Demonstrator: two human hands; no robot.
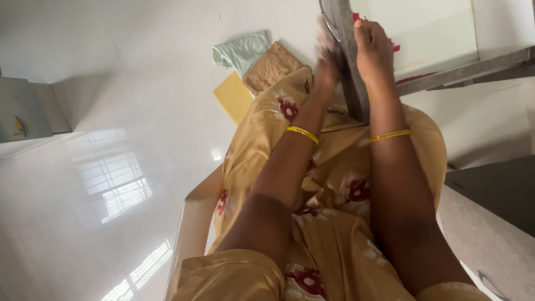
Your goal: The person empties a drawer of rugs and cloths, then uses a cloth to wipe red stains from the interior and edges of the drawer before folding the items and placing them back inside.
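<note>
I see both forearms bare. Each wrist carries a thin yellow bangle: left hand (326,69), right hand (374,47). Short mustard-yellow sleeves (234,273) match a garment printed with red-and-white flowers.

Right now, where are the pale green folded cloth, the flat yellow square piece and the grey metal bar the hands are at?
pale green folded cloth (243,51), head view, middle of the fold.
flat yellow square piece (234,98), head view, bare centre.
grey metal bar (353,78), head view, stretch between the wrists.
</note>
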